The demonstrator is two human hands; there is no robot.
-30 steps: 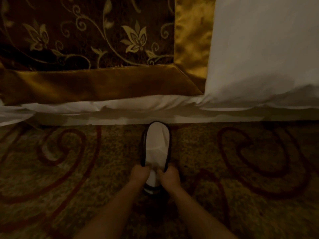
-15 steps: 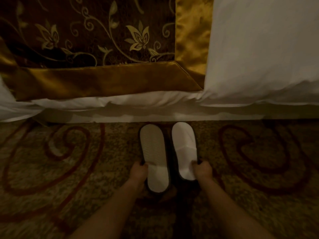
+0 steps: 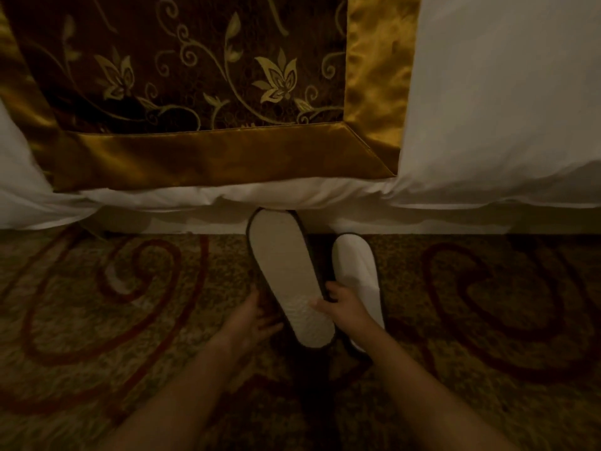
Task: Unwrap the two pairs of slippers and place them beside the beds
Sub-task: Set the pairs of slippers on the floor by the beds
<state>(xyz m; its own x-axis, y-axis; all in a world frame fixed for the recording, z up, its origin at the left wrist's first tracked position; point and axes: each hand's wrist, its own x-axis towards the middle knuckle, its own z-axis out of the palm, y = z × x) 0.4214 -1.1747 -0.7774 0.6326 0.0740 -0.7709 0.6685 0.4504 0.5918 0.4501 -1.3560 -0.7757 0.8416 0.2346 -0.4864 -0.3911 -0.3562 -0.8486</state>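
- The right hand (image 3: pixel 346 307) grasps a white slipper (image 3: pixel 287 281) by its heel end, sole side up, lifted over the carpet (image 3: pixel 130 320).
- The left hand (image 3: pixel 252 315) is spread out and holds nothing, just beside that slipper.
- The other slipper (image 3: pixel 356 268) lies flat on the carpet by the bed (image 3: pixel 487 125).
- The step looks like setting this pair down.
- Next, the held slipper needs turning over and laying beside its partner.

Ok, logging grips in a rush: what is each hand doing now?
Left hand: open, fingers spread, beside the sole-up slipper, holding nothing.
Right hand: closed on that slipper's edge.
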